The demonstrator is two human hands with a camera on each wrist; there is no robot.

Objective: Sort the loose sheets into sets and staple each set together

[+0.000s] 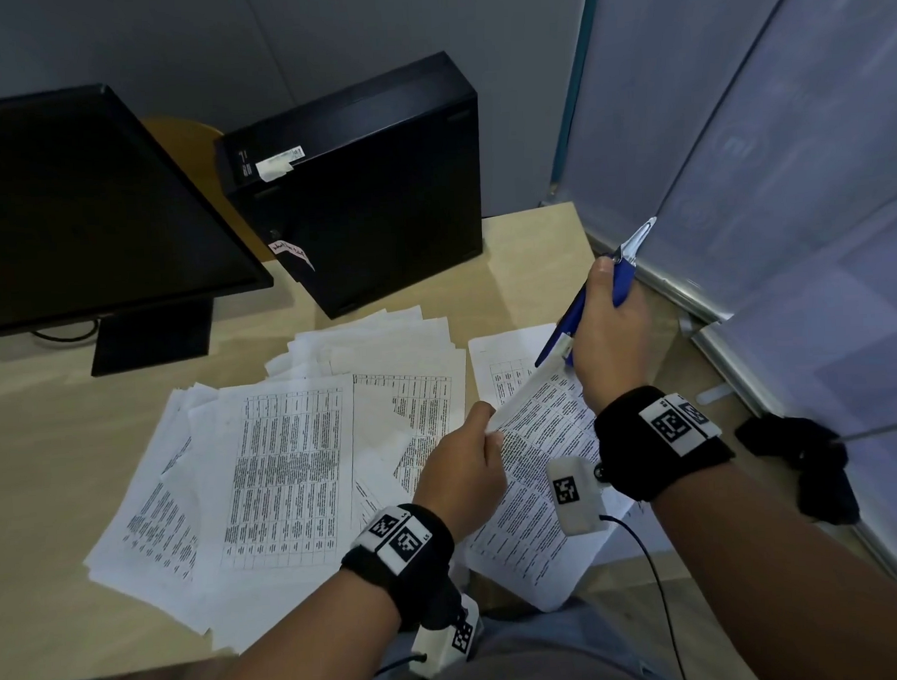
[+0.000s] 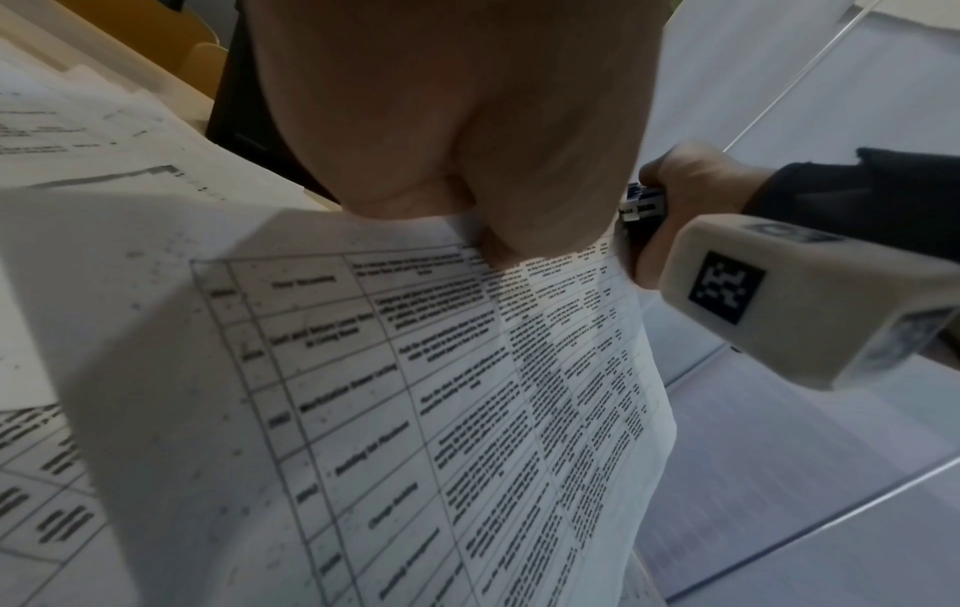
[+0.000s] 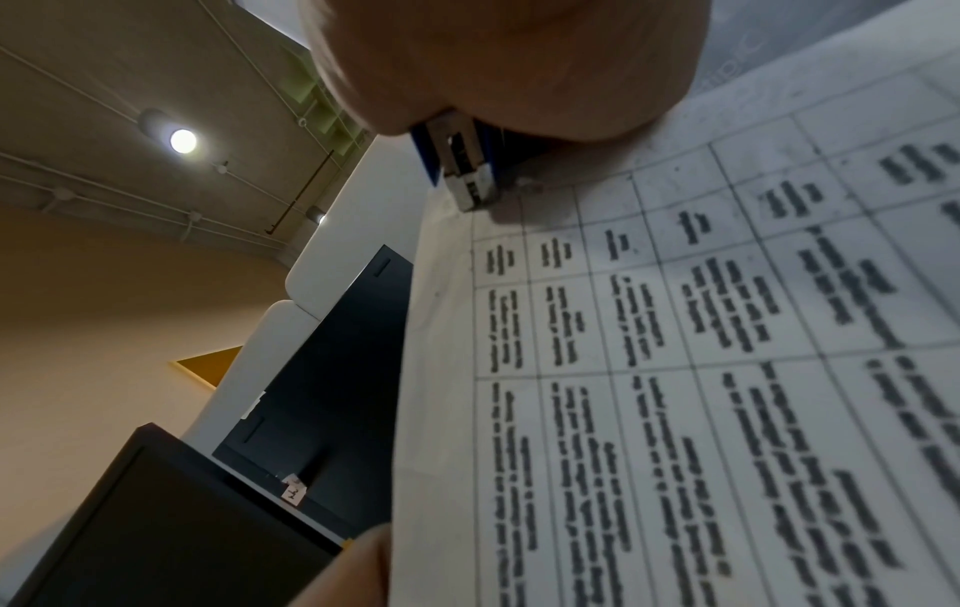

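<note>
My left hand (image 1: 467, 465) pinches the upper edge of a printed set of sheets (image 1: 537, 485) and holds it lifted above the desk at centre right. My right hand (image 1: 608, 327) grips a blue stapler (image 1: 596, 302) whose mouth sits on the set's top corner. The right wrist view shows the stapler's metal nose (image 3: 467, 180) over the corner of the table-printed page (image 3: 675, 369). In the left wrist view, my left hand (image 2: 483, 135) clamps the page (image 2: 415, 410), with the stapler (image 2: 641, 205) just beyond it. Several loose sheets (image 1: 267, 466) lie fanned over the desk to the left.
A black monitor (image 1: 81, 212) stands at back left and a black computer case (image 1: 363, 189) behind the papers. Frosted partition panels (image 1: 788, 170) close the right side. A black object (image 1: 806, 463) lies at the desk's right edge. Bare wooden desk (image 1: 45, 460) shows at left.
</note>
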